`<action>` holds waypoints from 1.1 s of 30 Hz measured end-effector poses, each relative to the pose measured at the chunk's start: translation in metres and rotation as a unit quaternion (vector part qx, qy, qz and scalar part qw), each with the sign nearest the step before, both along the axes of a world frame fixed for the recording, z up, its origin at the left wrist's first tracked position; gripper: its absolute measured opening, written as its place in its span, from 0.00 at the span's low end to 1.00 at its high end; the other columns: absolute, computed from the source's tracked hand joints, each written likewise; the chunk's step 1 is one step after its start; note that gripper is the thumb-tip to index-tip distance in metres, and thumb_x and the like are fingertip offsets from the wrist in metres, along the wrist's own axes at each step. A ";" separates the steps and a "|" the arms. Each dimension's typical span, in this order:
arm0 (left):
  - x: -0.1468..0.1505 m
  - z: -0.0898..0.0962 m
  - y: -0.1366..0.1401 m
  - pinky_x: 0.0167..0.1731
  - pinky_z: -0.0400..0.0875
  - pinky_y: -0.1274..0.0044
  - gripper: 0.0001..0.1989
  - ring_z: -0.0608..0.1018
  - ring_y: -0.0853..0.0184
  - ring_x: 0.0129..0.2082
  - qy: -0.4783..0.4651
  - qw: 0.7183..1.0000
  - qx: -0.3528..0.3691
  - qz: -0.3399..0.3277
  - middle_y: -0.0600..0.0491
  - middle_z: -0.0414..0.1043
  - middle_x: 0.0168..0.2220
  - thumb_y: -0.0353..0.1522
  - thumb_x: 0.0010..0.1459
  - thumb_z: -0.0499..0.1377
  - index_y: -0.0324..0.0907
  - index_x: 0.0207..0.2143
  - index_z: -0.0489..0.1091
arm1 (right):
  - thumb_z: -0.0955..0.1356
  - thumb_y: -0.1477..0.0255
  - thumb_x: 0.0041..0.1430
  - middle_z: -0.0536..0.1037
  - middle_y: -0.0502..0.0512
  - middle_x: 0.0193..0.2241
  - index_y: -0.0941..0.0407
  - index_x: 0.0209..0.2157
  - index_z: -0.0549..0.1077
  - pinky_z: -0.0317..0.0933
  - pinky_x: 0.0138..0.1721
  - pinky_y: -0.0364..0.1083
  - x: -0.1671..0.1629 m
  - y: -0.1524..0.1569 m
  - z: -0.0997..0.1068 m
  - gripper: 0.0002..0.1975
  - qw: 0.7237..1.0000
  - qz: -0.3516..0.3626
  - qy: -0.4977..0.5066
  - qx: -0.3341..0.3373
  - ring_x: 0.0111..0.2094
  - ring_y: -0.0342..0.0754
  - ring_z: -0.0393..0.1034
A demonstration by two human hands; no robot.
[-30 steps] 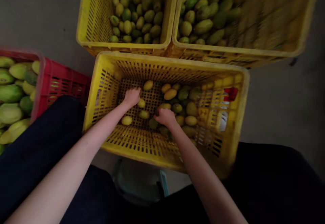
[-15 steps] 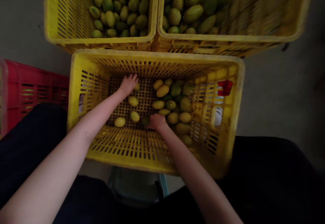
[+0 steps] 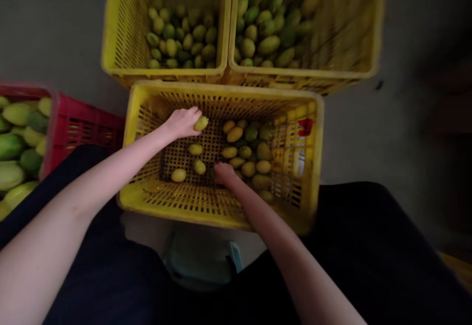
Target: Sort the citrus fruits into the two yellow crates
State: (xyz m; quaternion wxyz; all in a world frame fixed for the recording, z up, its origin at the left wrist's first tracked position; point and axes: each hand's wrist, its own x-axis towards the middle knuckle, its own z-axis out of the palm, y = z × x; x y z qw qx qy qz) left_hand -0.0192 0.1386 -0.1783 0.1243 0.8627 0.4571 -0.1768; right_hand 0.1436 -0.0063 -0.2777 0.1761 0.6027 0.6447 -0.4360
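Note:
Inside the yellow crate (image 3: 221, 217) in front of me, my left hand (image 3: 183, 122) grips a small yellow-green oval fruit (image 3: 201, 123) between thumb and fingers. My right hand (image 3: 224, 173) is closed lower down near the crate's middle, around what looks like a dark green fruit, mostly hidden by the fingers. Between and below the hands lie a yellow-green fruit (image 3: 195, 149), a second fruit (image 3: 199, 166) and a yellow fruit (image 3: 179, 175), spaced apart on the perforated floor. Right of my right hand sits a pile of several green and yellow fruits (image 3: 248, 169).
Two yellow crates stand beyond mine: a left crate (image 3: 165, 72) and a right crate (image 3: 302, 72), both holding many fruits. A red crate (image 3: 79, 118) with larger green-yellow fruits stands at left. My knees flank the crate; a small stool (image 3: 199, 261) is below it.
My left hand has closed on the yellow-green fruit near the far wall and lifted it slightly. My right hand stays nearly in place. The view has shifted, showing more of the red crate.

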 end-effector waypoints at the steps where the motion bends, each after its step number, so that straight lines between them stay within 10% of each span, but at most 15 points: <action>1: -0.003 0.023 -0.004 0.46 0.69 0.68 0.27 0.76 0.53 0.47 -0.010 1.000 0.006 -0.010 0.44 0.67 0.51 0.43 0.55 0.60 0.36 0.52 0.66 | 0.77 0.75 0.41 0.79 0.68 0.46 0.60 0.41 0.77 0.65 0.48 0.50 0.000 0.002 0.006 0.22 1.000 -0.016 0.000 0.012 0.48 0.61 0.74; 7: -0.042 0.150 -0.037 0.49 0.69 0.66 0.26 0.75 0.56 0.48 -0.151 0.975 0.155 0.051 0.46 0.69 0.49 0.41 0.52 0.62 0.37 0.51 0.68 | 0.75 0.62 0.45 0.81 0.64 0.38 0.62 0.37 0.77 0.66 0.41 0.46 0.020 0.033 0.088 0.20 0.969 -0.190 0.047 0.150 0.44 0.58 0.75; 12: -0.064 0.214 -0.070 0.43 0.73 0.70 0.30 0.77 0.62 0.43 -0.436 0.849 0.168 0.246 0.45 0.74 0.46 0.43 0.46 0.68 0.38 0.48 0.67 | 0.66 0.59 0.57 0.80 0.61 0.40 0.60 0.43 0.72 0.68 0.38 0.45 0.038 0.048 0.216 0.20 0.886 -0.320 0.165 0.291 0.42 0.52 0.75; 16: -0.046 0.219 -0.092 0.37 0.73 0.73 0.23 0.78 0.65 0.40 -0.630 0.710 -0.089 0.302 0.45 0.76 0.44 0.43 0.49 0.66 0.38 0.43 0.70 | 0.56 0.61 0.62 0.80 0.60 0.41 0.58 0.44 0.71 0.70 0.37 0.45 0.042 0.028 0.290 0.20 0.823 -0.332 0.306 0.344 0.41 0.49 0.76; 19: -0.019 0.204 -0.102 0.38 0.73 0.76 0.21 0.78 0.67 0.38 -0.711 0.571 -0.243 0.331 0.47 0.76 0.40 0.42 0.47 0.69 0.39 0.40 0.71 | 0.65 0.59 0.52 0.80 0.57 0.38 0.56 0.41 0.71 0.70 0.37 0.49 0.042 0.008 0.295 0.19 0.721 -0.386 0.511 0.265 0.38 0.52 0.75; 23: 0.008 0.193 -0.115 0.38 0.73 0.78 0.26 0.78 0.68 0.36 -0.784 0.417 -0.339 0.311 0.48 0.77 0.37 0.42 0.39 0.73 0.38 0.39 0.73 | 0.76 0.64 0.36 0.78 0.50 0.32 0.53 0.37 0.70 0.68 0.37 0.48 0.042 -0.015 0.286 0.24 0.680 -0.413 0.509 0.329 0.34 0.49 0.73; 28: 0.007 0.193 -0.125 0.37 0.73 0.79 0.27 0.79 0.66 0.35 -0.795 0.367 -0.365 0.315 0.48 0.77 0.36 0.42 0.39 0.73 0.36 0.39 0.74 | 0.78 0.66 0.37 0.77 0.47 0.32 0.50 0.37 0.65 0.69 0.35 0.47 0.045 -0.027 0.304 0.26 0.662 -0.397 0.503 0.388 0.33 0.47 0.73; 33: -0.005 0.200 -0.131 0.39 0.72 0.78 0.27 0.78 0.65 0.38 -0.805 0.400 -0.284 0.334 0.49 0.77 0.39 0.38 0.37 0.75 0.39 0.40 0.73 | 0.79 0.65 0.38 0.78 0.50 0.38 0.50 0.40 0.67 0.71 0.36 0.49 0.036 -0.029 0.310 0.27 0.679 -0.344 0.479 0.438 0.37 0.49 0.75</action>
